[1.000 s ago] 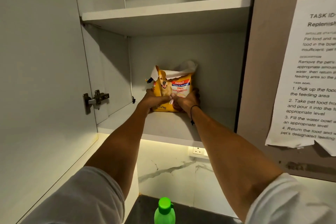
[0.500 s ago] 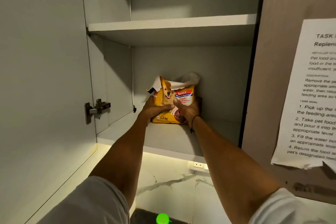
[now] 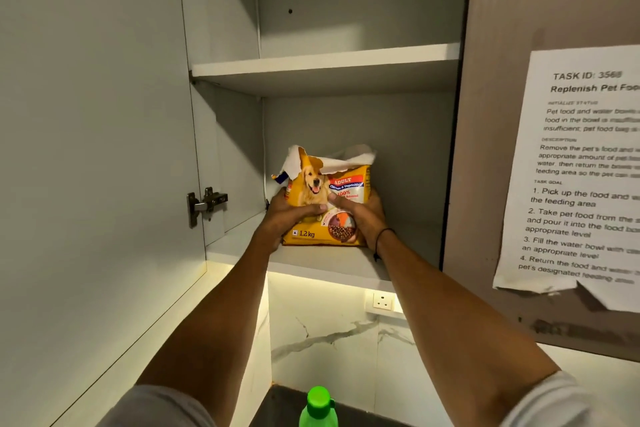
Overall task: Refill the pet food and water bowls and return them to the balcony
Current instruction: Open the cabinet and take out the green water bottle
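Observation:
A yellow pet food bag [image 3: 320,184] with a dog picture and a torn-open top stands on the lower shelf [image 3: 332,260] of an open wall cabinet. My left hand [image 3: 287,215] grips the bag's left side, thumb across its front. My right hand [image 3: 362,215] grips the right side, thumb on the front; a black band circles that wrist. The bag's base rests on the shelf near its front edge. No bowls are in view.
The cabinet door [image 3: 97,149] stands open at the left, its hinge [image 3: 206,203] at hand height. An upper shelf [image 3: 325,62] holds nothing. A task sheet [image 3: 575,170] hangs on the right panel. A green bottle cap [image 3: 318,406] and wall socket [image 3: 382,300] sit below.
Both hands keep hold of the bag, which looks a little nearer the shelf's front edge. My view has tilted, and the green bottle shows again at the bottom.

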